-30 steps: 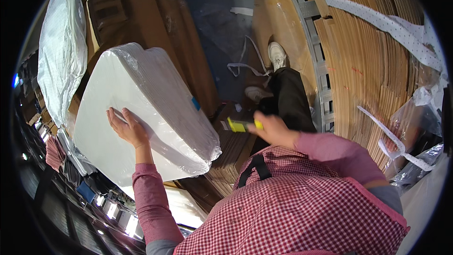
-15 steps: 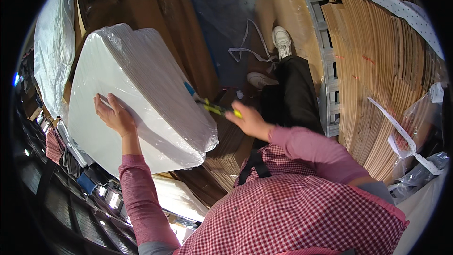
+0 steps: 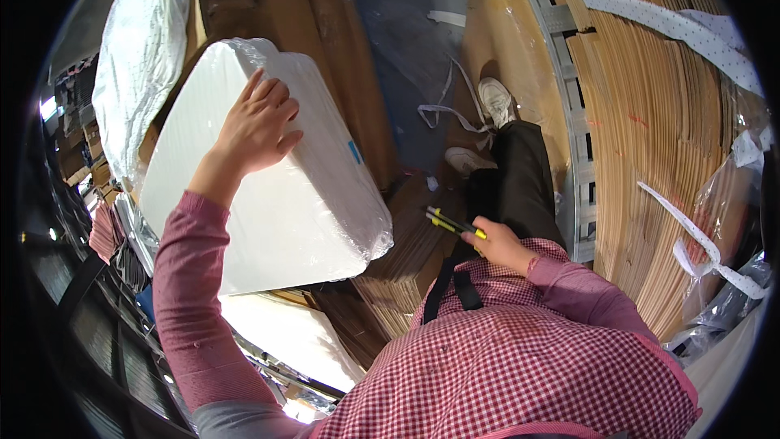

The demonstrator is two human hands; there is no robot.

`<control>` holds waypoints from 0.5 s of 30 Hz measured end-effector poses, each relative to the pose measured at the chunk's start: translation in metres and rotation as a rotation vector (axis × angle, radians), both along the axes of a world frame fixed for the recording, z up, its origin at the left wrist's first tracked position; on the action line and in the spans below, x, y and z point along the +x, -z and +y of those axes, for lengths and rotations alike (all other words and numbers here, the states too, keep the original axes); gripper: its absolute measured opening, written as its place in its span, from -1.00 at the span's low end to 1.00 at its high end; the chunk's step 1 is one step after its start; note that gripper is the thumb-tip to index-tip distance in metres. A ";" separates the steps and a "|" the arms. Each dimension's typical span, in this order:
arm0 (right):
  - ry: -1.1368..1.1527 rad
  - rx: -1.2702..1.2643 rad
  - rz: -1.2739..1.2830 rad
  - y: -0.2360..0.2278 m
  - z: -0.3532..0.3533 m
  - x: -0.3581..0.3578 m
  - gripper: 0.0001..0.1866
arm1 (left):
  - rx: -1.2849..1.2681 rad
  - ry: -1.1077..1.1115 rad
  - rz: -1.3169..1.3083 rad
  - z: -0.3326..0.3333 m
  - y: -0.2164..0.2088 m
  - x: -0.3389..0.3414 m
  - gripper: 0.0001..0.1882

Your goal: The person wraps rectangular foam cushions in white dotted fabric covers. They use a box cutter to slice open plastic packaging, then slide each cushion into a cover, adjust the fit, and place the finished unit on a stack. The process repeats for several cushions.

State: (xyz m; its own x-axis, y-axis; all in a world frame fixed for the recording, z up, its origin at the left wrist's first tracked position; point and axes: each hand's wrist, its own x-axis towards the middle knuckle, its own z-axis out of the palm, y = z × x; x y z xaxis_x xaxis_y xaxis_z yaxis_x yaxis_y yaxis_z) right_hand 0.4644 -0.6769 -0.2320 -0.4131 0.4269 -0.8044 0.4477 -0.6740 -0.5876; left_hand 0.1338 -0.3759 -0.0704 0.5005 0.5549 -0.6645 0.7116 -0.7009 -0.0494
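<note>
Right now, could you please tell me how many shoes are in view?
2: the right shoe, farther up the picture, and the left shoe, to its lower left. Others may be hidden.

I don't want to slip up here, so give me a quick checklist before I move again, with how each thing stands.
1. Left hand on the plastic-wrapped white stack: ok, it rests at the upper edge.
2. Yellow-and-black tool in the right hand: ok, it is gripped there.
3. Tool apart from the stack: ok, there is a gap between them.
4. Blade drawn in: cannot tell, the tool's tip is too small to read.
5. Wrap uncut: cannot tell, clear film shows at the near corner, but any slit is hard to see.
6. Floor by the shoes free of loose strips: not ok, a white strap lies there.
</note>
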 end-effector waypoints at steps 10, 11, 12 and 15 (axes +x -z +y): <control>0.191 0.055 -0.009 -0.006 0.062 0.020 -0.67 | -0.013 0.235 0.039 0.060 0.020 -0.009 -0.72; 0.185 0.044 -0.014 -0.006 0.067 0.021 -0.66 | -0.043 0.206 0.061 0.066 0.021 -0.013 -0.70; 0.193 0.037 -0.003 -0.006 0.073 0.024 -0.66 | -0.046 0.182 0.077 0.071 0.023 -0.014 -0.68; 0.222 -0.005 0.005 -0.004 0.087 0.028 -0.66 | 0.006 0.207 -0.064 0.079 0.028 -0.015 -0.62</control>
